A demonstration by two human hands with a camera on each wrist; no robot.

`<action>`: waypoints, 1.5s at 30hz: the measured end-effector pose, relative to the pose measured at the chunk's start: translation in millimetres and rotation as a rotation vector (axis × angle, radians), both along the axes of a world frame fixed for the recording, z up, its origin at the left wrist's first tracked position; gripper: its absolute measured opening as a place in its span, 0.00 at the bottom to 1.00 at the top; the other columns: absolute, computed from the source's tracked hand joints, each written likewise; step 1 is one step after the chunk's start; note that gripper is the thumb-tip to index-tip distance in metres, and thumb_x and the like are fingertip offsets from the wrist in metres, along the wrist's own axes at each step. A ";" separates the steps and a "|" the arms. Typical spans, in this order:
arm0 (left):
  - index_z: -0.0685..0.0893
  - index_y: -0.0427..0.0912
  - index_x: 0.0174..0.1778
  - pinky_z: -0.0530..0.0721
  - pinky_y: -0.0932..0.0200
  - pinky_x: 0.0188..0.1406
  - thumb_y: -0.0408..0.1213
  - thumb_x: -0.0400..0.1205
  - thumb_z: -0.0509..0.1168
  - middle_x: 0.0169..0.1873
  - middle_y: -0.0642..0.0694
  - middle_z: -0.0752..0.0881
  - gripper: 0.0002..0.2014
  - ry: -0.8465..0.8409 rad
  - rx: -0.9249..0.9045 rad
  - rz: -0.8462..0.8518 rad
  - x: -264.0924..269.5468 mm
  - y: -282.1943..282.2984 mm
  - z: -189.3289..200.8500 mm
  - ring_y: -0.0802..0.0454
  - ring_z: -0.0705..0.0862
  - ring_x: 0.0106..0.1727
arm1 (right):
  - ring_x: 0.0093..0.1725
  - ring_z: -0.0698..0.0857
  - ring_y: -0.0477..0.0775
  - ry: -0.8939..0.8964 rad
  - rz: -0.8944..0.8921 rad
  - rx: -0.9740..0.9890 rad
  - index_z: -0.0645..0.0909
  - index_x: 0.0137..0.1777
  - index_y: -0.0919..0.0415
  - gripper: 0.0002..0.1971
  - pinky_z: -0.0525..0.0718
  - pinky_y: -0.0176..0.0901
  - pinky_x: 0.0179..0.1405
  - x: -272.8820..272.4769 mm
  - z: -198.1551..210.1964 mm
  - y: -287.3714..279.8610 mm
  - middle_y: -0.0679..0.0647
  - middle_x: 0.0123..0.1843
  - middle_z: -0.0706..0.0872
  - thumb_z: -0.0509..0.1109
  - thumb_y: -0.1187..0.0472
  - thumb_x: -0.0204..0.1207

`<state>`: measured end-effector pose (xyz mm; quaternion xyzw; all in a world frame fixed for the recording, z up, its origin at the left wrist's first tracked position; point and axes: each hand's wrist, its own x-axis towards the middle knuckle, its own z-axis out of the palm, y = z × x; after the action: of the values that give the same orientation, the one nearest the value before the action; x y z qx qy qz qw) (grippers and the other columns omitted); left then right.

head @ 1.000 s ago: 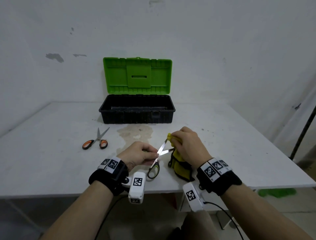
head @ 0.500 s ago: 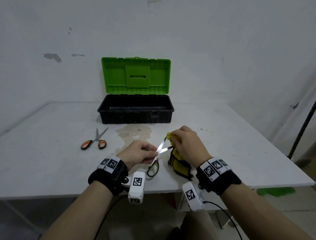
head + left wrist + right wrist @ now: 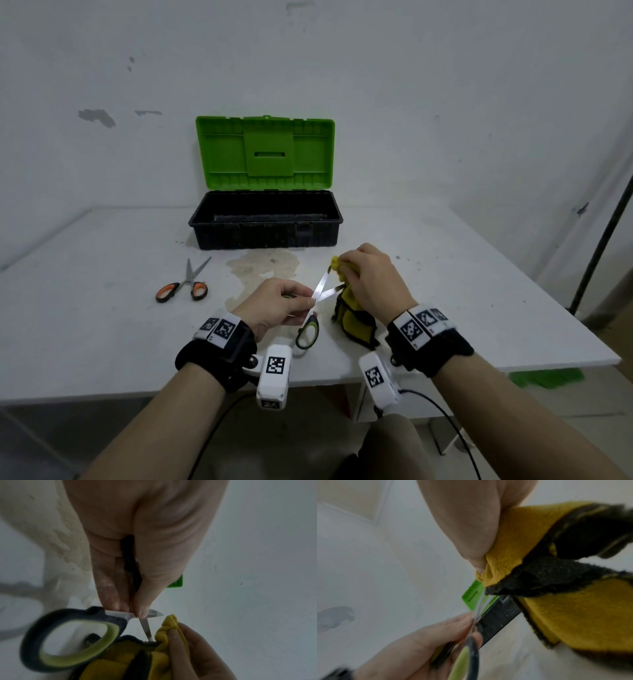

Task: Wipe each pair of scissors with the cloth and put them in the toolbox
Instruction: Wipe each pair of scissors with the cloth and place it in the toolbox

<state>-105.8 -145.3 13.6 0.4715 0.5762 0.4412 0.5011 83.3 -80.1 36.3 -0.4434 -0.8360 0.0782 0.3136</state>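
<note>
From the head view, the left hand pinches the green-handled scissors near the pivot, thumb and fingers curled on the blades, which stand spread apart in a V. The scissors' loop handle hangs low, just above the worktop. The right hand grips a yellow and black cloth, bunched around the tips of the blades; the rest of the cloth hangs down to the worktop. A second pair, the orange-handled scissors, lies flat on the worktop to the left, well apart from both hands. Behind, the toolbox sits with its green lid raised upright; its black tray looks dark inside.

In the left wrist view, the thumb and fingers press together on a blade just beyond the black and green handle. The other blade points down into the cloth, which the right hand's fingers pinch.

In the right wrist view, the thumb presses the cloth shut over the blade tips, with the left hand below holding the scissors.
</note>
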 end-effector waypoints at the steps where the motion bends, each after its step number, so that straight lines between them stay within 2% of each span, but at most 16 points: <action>1: 0.88 0.35 0.50 0.89 0.62 0.37 0.25 0.79 0.72 0.40 0.40 0.88 0.05 0.001 0.000 0.001 -1.0 0.6 0.8 0.52 0.91 0.38 | 0.45 0.81 0.51 -0.031 0.053 -0.002 0.87 0.53 0.53 0.10 0.84 0.47 0.46 -0.6 -1.5 -6.2 0.50 0.50 0.79 0.63 0.55 0.84; 3: 0.88 0.33 0.52 0.89 0.63 0.37 0.26 0.79 0.73 0.39 0.41 0.87 0.07 0.006 0.001 -0.001 -2.0 1.9 1.8 0.55 0.91 0.36 | 0.46 0.82 0.51 -0.121 0.143 -0.022 0.86 0.53 0.50 0.10 0.84 0.48 0.45 -3.2 -7.7 -20.7 0.48 0.51 0.79 0.63 0.53 0.83; 5: 0.87 0.32 0.53 0.88 0.63 0.38 0.26 0.78 0.73 0.40 0.41 0.87 0.09 0.027 0.002 -0.019 -1.8 2.6 1.4 0.54 0.91 0.37 | 0.47 0.82 0.51 -0.162 0.151 -0.023 0.86 0.54 0.50 0.10 0.84 0.50 0.45 -5.8 -12.7 -26.0 0.48 0.52 0.79 0.63 0.53 0.83; 9: 0.88 0.33 0.52 0.88 0.64 0.37 0.25 0.79 0.73 0.39 0.40 0.87 0.07 0.051 -0.004 -0.045 0.8 0.7 -0.4 0.55 0.90 0.35 | 0.44 0.82 0.54 -0.092 0.003 -0.016 0.86 0.51 0.54 0.11 0.85 0.51 0.42 -3.6 -7.9 -11.6 0.50 0.49 0.79 0.62 0.55 0.84; 12: 0.88 0.32 0.53 0.88 0.63 0.36 0.25 0.80 0.72 0.39 0.40 0.89 0.07 0.042 -0.020 -0.024 1.6 0.3 -1.4 0.53 0.91 0.36 | 0.44 0.82 0.53 -0.035 -0.069 -0.028 0.86 0.52 0.55 0.11 0.83 0.46 0.42 -1.1 -0.4 -5.2 0.50 0.49 0.79 0.62 0.57 0.84; 15: 0.89 0.35 0.53 0.88 0.61 0.39 0.29 0.80 0.73 0.41 0.40 0.89 0.07 0.052 -0.028 0.006 -1.0 1.7 -3.5 0.52 0.90 0.39 | 0.45 0.81 0.52 -0.022 -0.003 -0.028 0.87 0.55 0.54 0.10 0.83 0.46 0.44 -2.6 3.0 -16.5 0.50 0.51 0.79 0.64 0.56 0.84; 18: 0.88 0.37 0.54 0.85 0.65 0.36 0.31 0.79 0.74 0.38 0.44 0.88 0.08 0.070 -0.017 0.036 -3.7 3.6 -5.5 0.56 0.85 0.36 | 0.45 0.82 0.51 -0.044 0.055 -0.025 0.87 0.55 0.52 0.10 0.85 0.48 0.44 -5.7 -0.4 -28.2 0.49 0.51 0.80 0.64 0.54 0.83; 22: 0.85 0.33 0.53 0.87 0.66 0.35 0.28 0.81 0.71 0.37 0.39 0.89 0.06 -0.023 -0.030 0.040 -1.6 4.6 -6.9 0.55 0.89 0.34 | 0.45 0.82 0.52 -0.059 0.059 -0.022 0.86 0.54 0.53 0.09 0.85 0.52 0.43 -6.7 -5.1 -28.6 0.50 0.50 0.80 0.65 0.54 0.83; 27: 0.87 0.32 0.50 0.87 0.65 0.36 0.32 0.84 0.68 0.36 0.41 0.89 0.06 -0.061 -0.060 0.023 -1.1 5.4 -6.5 0.55 0.87 0.34 | 0.46 0.82 0.54 -0.172 0.097 -0.036 0.86 0.57 0.53 0.11 0.85 0.52 0.43 -12.4 -3.6 -30.3 0.50 0.51 0.79 0.64 0.53 0.83; 32: 0.88 0.34 0.46 0.86 0.67 0.32 0.27 0.85 0.64 0.28 0.47 0.88 0.08 -0.089 -0.094 0.034 1.6 5.8 -4.6 0.59 0.84 0.27 | 0.47 0.82 0.56 -0.314 0.145 -0.013 0.86 0.56 0.55 0.11 0.85 0.53 0.41 -21.0 -2.5 -33.4 0.52 0.51 0.78 0.63 0.54 0.84; 36: 0.89 0.33 0.48 0.86 0.66 0.33 0.28 0.84 0.66 0.33 0.43 0.88 0.06 -0.082 -0.088 0.088 -2.2 7.9 -6.2 0.58 0.85 0.29 | 0.44 0.79 0.55 -0.404 0.220 0.023 0.85 0.55 0.52 0.07 0.85 0.52 0.36 -22.2 -3.7 -38.3 0.51 0.49 0.75 0.67 0.60 0.81; 39: 0.89 0.32 0.53 0.86 0.66 0.34 0.30 0.83 0.68 0.35 0.41 0.88 0.07 -0.047 -0.079 0.092 -2.8 7.3 -10.6 0.56 0.86 0.32 | 0.44 0.78 0.53 -0.523 0.310 0.052 0.84 0.54 0.49 0.07 0.83 0.49 0.35 -18.7 -1.7 -42.7 0.51 0.49 0.75 0.67 0.59 0.81; 42: 0.88 0.29 0.55 0.86 0.65 0.35 0.30 0.84 0.68 0.36 0.41 0.87 0.08 -0.025 -0.056 0.068 1.1 6.0 -14.8 0.55 0.84 0.33 | 0.45 0.79 0.52 -0.499 0.259 0.022 0.85 0.55 0.48 0.08 0.84 0.48 0.37 -14.8 6.8 -38.5 0.49 0.50 0.75 0.65 0.57 0.82; 45: 0.88 0.30 0.54 0.85 0.65 0.36 0.31 0.83 0.69 0.37 0.41 0.88 0.09 -0.009 -0.023 0.067 4.6 8.1 -15.4 0.55 0.85 0.33 | 0.43 0.77 0.52 -0.474 0.226 0.030 0.85 0.56 0.50 0.08 0.82 0.47 0.34 -17.5 4.6 -40.3 0.50 0.49 0.74 0.65 0.57 0.83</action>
<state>-101.2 -137.3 -1.8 0.4440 0.5945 0.4531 0.4941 65.7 -120.4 41.0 -0.3485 -0.9314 -0.0058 0.1050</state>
